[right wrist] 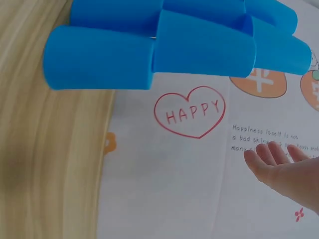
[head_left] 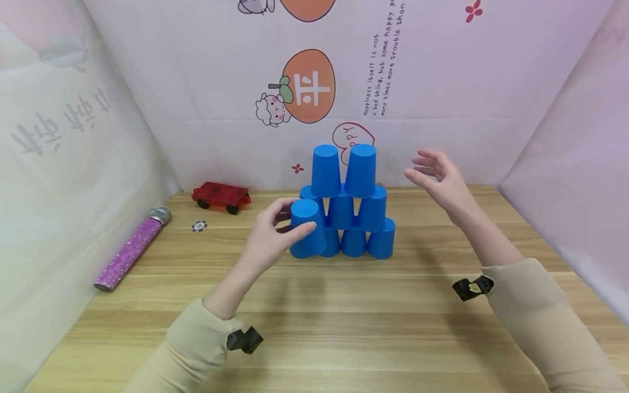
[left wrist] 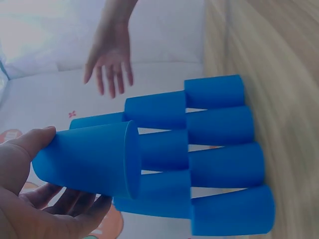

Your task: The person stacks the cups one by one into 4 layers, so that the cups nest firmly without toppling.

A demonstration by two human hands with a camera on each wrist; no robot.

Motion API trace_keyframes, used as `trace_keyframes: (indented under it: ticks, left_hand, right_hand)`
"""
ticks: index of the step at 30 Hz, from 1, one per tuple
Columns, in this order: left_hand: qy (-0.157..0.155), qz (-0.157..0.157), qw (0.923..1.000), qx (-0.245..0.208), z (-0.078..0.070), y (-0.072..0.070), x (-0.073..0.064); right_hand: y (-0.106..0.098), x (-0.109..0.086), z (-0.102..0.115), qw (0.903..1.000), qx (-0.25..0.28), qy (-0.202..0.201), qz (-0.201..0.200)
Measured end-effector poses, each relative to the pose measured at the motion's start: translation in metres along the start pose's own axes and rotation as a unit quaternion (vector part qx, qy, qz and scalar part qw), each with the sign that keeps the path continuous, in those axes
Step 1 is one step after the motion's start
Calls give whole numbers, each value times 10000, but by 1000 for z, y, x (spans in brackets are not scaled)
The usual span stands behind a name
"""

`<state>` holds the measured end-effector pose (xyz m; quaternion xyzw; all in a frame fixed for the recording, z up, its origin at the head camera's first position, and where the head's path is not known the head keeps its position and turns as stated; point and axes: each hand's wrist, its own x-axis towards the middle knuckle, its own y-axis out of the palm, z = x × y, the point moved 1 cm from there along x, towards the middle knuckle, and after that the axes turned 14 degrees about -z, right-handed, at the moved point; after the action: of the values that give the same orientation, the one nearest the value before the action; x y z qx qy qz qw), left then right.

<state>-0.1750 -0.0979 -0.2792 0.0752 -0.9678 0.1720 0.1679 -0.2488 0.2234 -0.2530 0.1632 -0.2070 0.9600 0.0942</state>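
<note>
My left hand (head_left: 267,236) grips a blue plastic cup (head_left: 309,244), mouth down, thumb on the near side and fingers curled behind. In the head view this cup overlaps the left side of a stack of blue cups. The stack has a bottom row of several cups (head_left: 380,240), a middle row of three (head_left: 372,210), and two top cups (head_left: 326,172), all upside down. In the left wrist view, the held cup (left wrist: 89,157) is nearer the camera than the stack. My right hand (head_left: 444,183) is empty, raised to the right of the stack, fingers relaxed and apart from the cups.
On the wooden table (head_left: 363,322), a red toy car (head_left: 221,196) sits at the back left, with a small round chip (head_left: 199,226) in front of it. A microphone with a glittery purple handle (head_left: 130,254) lies along the left edge. Printed white cloth (head_left: 216,98) hangs behind and at both sides.
</note>
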Motion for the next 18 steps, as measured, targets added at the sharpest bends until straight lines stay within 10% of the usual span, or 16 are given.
trace_keyframes:
  ticks: [18]
  left_hand:
    - [479, -295, 9976, 408, -43, -29, 39]
  right_hand:
    - [0, -26, -65, 9964, -21, 342, 778]
